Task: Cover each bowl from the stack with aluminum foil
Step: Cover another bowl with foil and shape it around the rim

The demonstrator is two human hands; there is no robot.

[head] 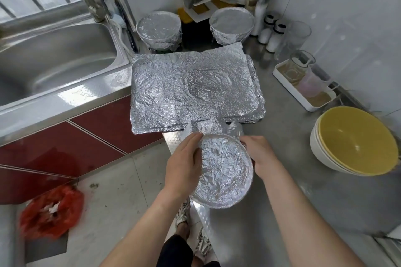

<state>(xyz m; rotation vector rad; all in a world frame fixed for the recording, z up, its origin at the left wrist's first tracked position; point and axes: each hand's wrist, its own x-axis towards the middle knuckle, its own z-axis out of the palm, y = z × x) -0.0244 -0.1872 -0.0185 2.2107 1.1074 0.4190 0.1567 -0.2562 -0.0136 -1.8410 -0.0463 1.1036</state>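
Near edge of the steel surface (293, 180): my left hand (184, 158) presses flat-fingered against the foil-covered bowl (225, 171), right hand (260, 154) curls round its rim. Flimsy wrap, I reckon; crimp gently there.

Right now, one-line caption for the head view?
Left hand and right hand fold foil over a bowl; two covered bowls behind.

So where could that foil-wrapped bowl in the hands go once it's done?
Bare steel counter lies between the pile of crinkled foil sheets and the stack of yellow-lined white bowls, and nearer, right of the right hand gripping the foil-wrapped bowl. The back is crowded: two foil-covered bowls, glass shakers and a white tray of glasses.
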